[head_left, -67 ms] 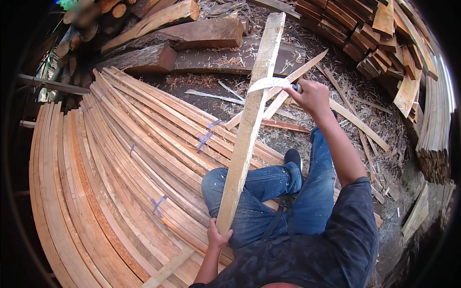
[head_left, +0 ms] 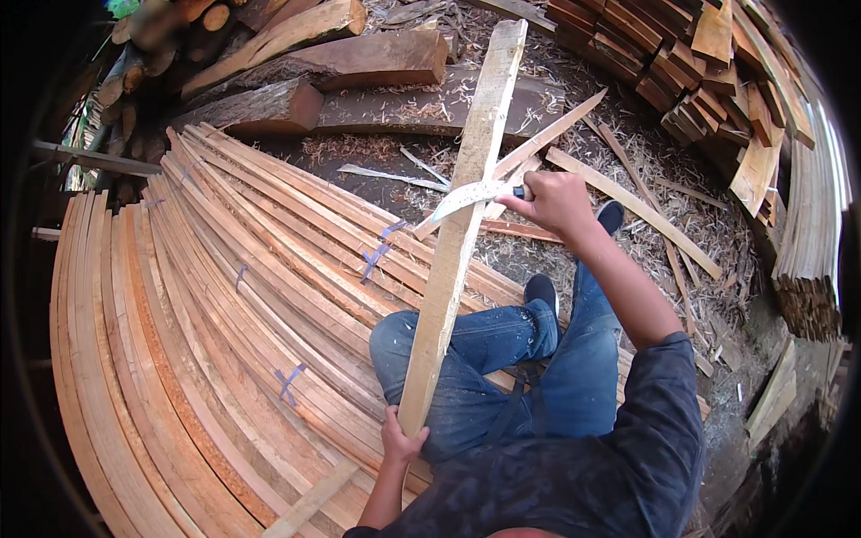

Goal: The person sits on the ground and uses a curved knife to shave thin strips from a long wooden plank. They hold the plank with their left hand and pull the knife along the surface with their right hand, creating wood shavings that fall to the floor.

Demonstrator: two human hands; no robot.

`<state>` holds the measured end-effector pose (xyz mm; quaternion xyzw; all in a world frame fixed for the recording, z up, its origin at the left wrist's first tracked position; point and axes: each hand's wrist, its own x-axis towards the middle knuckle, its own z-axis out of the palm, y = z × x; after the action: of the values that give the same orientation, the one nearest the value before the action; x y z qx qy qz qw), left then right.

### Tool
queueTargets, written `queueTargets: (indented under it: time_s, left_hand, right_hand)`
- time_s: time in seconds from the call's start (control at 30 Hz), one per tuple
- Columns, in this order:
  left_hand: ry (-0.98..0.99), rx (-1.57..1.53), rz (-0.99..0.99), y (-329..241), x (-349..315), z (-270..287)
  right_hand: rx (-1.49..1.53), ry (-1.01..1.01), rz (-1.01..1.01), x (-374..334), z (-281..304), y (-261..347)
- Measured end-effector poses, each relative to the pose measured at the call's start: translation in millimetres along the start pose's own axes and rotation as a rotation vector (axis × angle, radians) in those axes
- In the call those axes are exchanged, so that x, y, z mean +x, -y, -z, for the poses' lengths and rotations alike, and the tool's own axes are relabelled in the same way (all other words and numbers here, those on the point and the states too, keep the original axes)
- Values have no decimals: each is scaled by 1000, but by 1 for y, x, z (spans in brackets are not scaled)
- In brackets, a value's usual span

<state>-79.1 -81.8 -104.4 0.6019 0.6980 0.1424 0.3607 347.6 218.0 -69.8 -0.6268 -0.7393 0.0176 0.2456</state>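
A long, rough-edged wooden plank (head_left: 457, 242) slants away from me across my bent leg, its far end over the shavings-strewn ground. My left hand (head_left: 404, 438) is closed around its near end, thumb on the upper face. In my right hand (head_left: 558, 203) is the dark handle of a machete with a broad, curved, pale blade (head_left: 468, 196). The blade lies across the plank at about mid-length, its tip reaching past the left edge. My right fingers are wrapped round the handle, just right of the plank.
Bundled wooden strips (head_left: 242, 323), tied with purple bands (head_left: 290, 384), spread at the left and under my legs. Thick timbers (head_left: 377, 65) lie at the far side. Stacked boards (head_left: 659, 54) stand at far right. Loose slats (head_left: 641, 211) and wood shavings (head_left: 664, 170) cover the ground.
My right hand and the machete have come nearer to me along the plank, and the blade tip now points lower left. My left hand keeps its grip on the near end.
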Motion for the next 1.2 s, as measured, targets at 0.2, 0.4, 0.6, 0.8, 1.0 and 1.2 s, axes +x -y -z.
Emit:
queueTargets:
  time_s: [0.2, 0.4, 0.6, 0.8, 1.0, 1.2]
  left_hand:
    - [-21, -31, 8, 6, -1, -7]
    - [-19, 1, -17, 6, 0, -4]
    - [-28, 4, -41, -11, 10, -4]
    - [-47, -15, -22, 2, 1, -7]
    - [-4, -16, 19, -3, 0, -5]
    - [-38, -22, 18, 4, -2, -7]
  right_hand:
    - [-196, -127, -157, 35, -17, -79]
    - [-143, -144, -177, 35, 20, -52]
    - [-197, -141, -49, 54, 13, -69]
    - [-21, -186, -36, 55, -11, -34]
    - [-172, -195, -162, 61, 10, -90]
    - [-132, -159, 284, 43, 3, -29]
